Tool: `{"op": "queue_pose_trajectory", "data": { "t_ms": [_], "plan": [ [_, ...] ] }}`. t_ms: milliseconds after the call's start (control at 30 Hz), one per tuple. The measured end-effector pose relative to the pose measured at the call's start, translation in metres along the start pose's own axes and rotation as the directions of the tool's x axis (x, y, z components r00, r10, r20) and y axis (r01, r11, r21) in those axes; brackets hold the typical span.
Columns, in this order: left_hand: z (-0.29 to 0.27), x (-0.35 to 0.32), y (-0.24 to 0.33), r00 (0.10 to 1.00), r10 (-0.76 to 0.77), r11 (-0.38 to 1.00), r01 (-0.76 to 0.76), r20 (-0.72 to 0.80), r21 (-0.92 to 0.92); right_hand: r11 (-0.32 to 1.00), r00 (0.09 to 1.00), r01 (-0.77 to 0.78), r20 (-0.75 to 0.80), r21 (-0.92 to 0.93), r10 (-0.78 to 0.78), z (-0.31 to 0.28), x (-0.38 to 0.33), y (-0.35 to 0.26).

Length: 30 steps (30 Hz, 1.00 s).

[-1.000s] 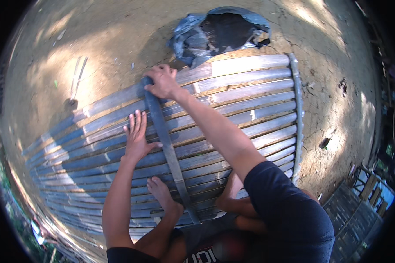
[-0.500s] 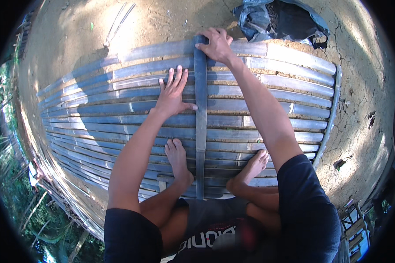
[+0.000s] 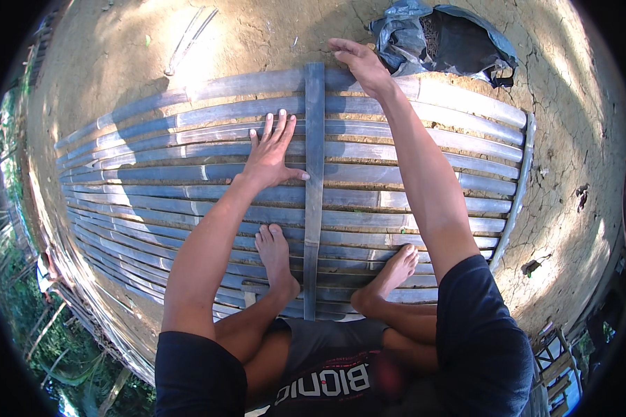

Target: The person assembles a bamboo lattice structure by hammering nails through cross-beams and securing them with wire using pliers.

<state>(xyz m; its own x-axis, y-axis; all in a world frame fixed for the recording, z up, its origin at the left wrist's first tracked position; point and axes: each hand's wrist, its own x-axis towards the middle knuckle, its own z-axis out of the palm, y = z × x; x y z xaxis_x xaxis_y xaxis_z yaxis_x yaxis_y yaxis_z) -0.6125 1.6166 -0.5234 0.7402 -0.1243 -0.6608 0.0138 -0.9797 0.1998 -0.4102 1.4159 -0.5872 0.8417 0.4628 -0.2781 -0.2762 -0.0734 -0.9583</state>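
Note:
A panel of long grey bamboo slats [image 3: 243,192] lies on the ground in front of me. One flat bamboo strip [image 3: 314,153] crosses over the slats from the far edge toward my body. My left hand [image 3: 270,154] rests palm down on the slats with fingers spread, its thumb tip against or just beside the strip's left edge. Beyond the panel's far edge, right of the strip's far end, my right hand [image 3: 364,66] is raised with fingers stretched out toward the left. Nothing shows in it, though its palm side is partly hidden.
At the far right lies a torn dark plastic bag [image 3: 431,35] with small dark pieces inside. Thin metal-looking rods [image 3: 188,42] lie on the dirt at the far left. A pole [image 3: 513,191] edges the panel's right end. My bare feet [image 3: 273,257] stand on the near slats.
My right hand has let go of the strip's far end and moved to the right and slightly away. My left hand stays spread in nearly the same place.

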Motion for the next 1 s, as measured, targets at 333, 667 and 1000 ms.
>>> {"op": "queue_pose_trajectory", "data": {
  "t_ms": [333, 667, 1000],
  "plan": [
    [0.004, 0.003, 0.001, 0.996, 0.048, 0.999, -0.048, -0.076, 0.0, 0.654, 0.997, 0.068, 0.029, -0.753, -0.07, 0.025, -0.021, -0.012],
    [0.005, -0.003, 0.005, 0.996, 0.013, 1.0, -0.013, -0.085, -0.003, 0.459, 0.971, 0.226, 0.161, -0.859, -0.177, 0.032, -0.034, 0.005],
    [-0.005, -0.001, 0.015, 0.998, -0.06, 0.993, 0.057, 0.024, 0.104, 0.434, 0.979, 0.199, 0.157, -0.878, -0.132, 0.037, -0.032, 0.006]
  ]
}}
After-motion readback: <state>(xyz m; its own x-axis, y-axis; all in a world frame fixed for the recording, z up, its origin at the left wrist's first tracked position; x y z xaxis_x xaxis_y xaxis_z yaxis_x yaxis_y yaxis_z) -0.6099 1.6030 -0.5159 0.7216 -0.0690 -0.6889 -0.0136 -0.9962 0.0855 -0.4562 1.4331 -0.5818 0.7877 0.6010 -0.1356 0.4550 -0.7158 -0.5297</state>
